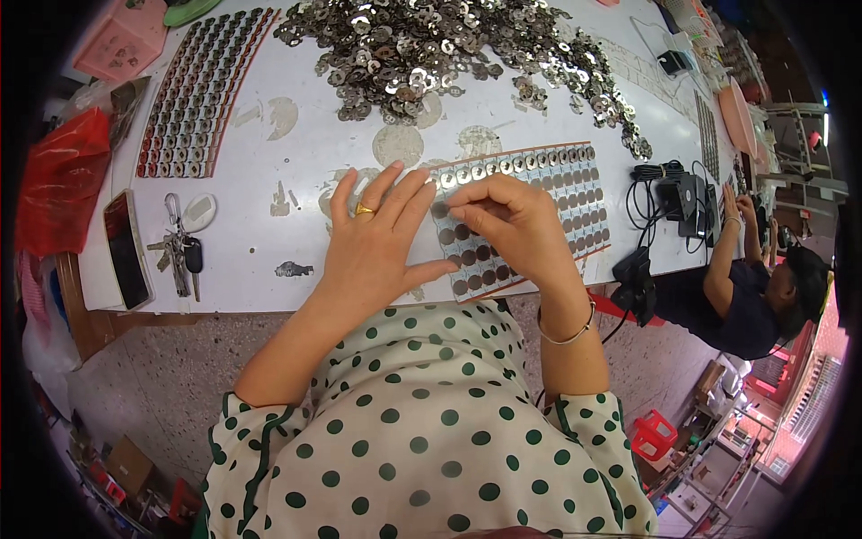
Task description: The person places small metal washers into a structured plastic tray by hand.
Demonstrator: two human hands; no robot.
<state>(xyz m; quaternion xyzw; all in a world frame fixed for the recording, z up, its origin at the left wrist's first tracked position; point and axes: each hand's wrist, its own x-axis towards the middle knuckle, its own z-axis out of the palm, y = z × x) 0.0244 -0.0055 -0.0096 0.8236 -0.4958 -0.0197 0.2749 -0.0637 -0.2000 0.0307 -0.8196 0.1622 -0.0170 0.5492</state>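
Note:
A flat panel [582,205] with rows of small round metal pieces lies on the table in front of me, tilted a little. The nearer rows hold dark round discs; along the far row sit shiny pieces with cut-outs. My left hand [373,238] rests with fingers spread at the panel's left edge, its thumb reaching over the near left corner. Over the panel's left part, my right hand [512,220] is closed in a pinch, thumb and forefinger tips beside a dark disc [440,209]. Whatever is between those fingertips is too small to make out.
A big heap of loose metal pieces [395,54] covers the table's far middle. At left are a filled panel [202,99], a phone [127,250], keys [184,256] and a red bag [63,184]. Black adapters with cables [687,205] lie right, near another person [736,287].

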